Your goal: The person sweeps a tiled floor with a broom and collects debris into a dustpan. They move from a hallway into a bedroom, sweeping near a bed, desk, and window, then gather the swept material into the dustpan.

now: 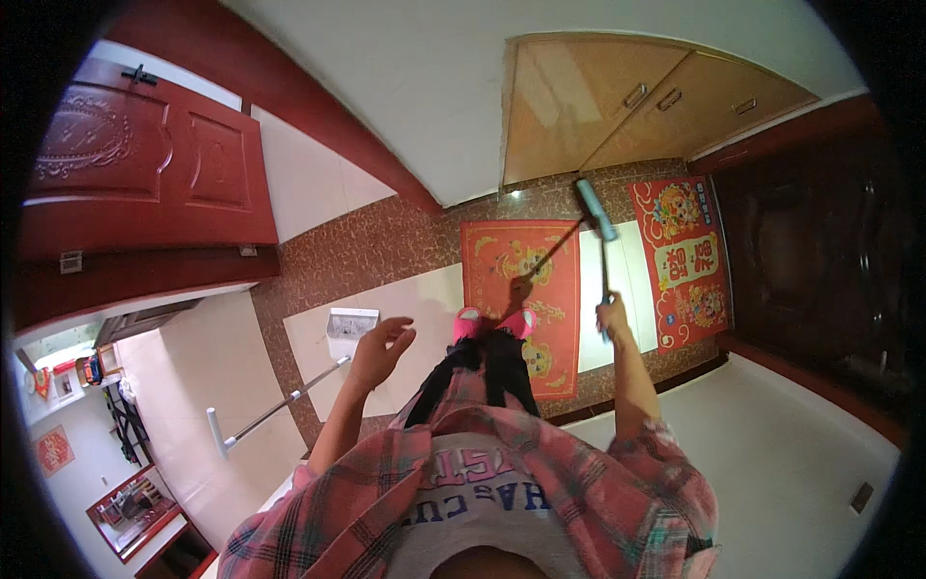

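Observation:
My right hand point(610, 317) is closed round the dark, thin handle of a broom point(596, 210). Its grey-blue head is far out in front, over the floor strip between the red mat point(502, 256) and the wooden cabinet. The broom's shadow meets the head, so the head is on or close to the floor. At left, my left hand point(382, 351) hangs in the air, fingers apart and slightly bent, holding nothing. Just beyond that hand is a white dustpan point(349, 323) on the pale tiles. Its long metal handle point(289, 399) runs toward the lower left, ending in a white crossbar.
Ahead is the wooden cabinet point(603, 106) with metal pulls. A second red mat point(681, 261) lies before a dark door point(820, 261) on the right. To the left stands an open red door point(164, 164). My feet in pink slippers point(467, 326) stand at the mat's left edge.

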The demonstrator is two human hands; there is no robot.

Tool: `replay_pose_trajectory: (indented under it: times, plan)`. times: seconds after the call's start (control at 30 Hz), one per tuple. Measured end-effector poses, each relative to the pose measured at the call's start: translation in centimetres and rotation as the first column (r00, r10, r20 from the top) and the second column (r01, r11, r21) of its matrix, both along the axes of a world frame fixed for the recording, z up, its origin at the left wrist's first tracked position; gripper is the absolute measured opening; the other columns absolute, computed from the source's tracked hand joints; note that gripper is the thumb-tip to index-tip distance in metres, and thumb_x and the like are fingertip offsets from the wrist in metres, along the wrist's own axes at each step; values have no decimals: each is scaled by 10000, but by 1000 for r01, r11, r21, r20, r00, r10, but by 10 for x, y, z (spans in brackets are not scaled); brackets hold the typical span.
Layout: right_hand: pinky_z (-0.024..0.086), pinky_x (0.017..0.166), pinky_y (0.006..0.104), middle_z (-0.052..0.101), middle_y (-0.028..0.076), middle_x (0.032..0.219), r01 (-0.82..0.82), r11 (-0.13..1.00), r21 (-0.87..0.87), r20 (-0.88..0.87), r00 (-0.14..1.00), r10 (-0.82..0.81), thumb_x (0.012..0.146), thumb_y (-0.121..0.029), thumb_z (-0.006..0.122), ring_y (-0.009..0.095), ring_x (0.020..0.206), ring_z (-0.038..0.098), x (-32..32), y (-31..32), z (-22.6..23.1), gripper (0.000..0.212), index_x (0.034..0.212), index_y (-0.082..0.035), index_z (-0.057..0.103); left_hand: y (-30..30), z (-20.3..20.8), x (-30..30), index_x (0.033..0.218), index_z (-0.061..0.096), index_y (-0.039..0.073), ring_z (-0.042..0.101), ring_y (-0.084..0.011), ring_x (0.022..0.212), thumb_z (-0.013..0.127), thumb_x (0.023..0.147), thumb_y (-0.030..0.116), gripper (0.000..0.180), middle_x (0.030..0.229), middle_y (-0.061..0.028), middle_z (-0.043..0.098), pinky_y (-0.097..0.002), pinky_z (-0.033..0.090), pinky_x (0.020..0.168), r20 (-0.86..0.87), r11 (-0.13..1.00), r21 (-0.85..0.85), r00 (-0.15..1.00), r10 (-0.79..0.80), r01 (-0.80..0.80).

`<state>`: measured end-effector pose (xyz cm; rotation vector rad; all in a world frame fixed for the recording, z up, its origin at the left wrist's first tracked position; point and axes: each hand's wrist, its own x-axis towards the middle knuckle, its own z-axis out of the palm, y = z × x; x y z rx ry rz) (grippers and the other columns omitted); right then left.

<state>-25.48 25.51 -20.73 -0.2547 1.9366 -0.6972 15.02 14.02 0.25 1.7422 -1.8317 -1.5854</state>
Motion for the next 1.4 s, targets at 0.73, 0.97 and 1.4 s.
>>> replay_pose_trajectory:
  times: [0.73, 0.97, 1.4]
  plan:
    - [443, 660, 361, 564, 185, 915, -575, 796, 191, -13, 809, 588, 683, -19, 494, 299, 779, 564, -25, 84, 50, 592, 1232, -161, 326, -24, 7, -81, 1018, 520, 52, 551, -191, 849, 535, 794, 207, 273, 898, -105, 579, -292, 428, 748, 175, 959, 123, 945, -276, 257]
    - [452, 613, 397, 557, 221, 822, -248, 915, 319, -284, 896, 342, 689, -11, 486, 353, 747, 561, -12, 21, -27, 511, 1152, -123, 302, -15, -6, -70, 1005, 526, 49, 565, -197, 817, 529, 796, 206, 261, 879, -111, 586, -304, 443, 714, 210, 946, 121, 923, -321, 301]
    - [443, 525, 382, 551, 150, 764, -354, 922, -154, 166, 911, 377, 634, -38, 489, 269, 623, 555, 128, 61, 11, 487, 1111, -103, 418, -15, 8, -63, 1000, 523, 44, 573, -215, 820, 537, 783, 246, 297, 854, -127, 596, -309, 440, 725, 112, 983, -17, 977, -182, 185]
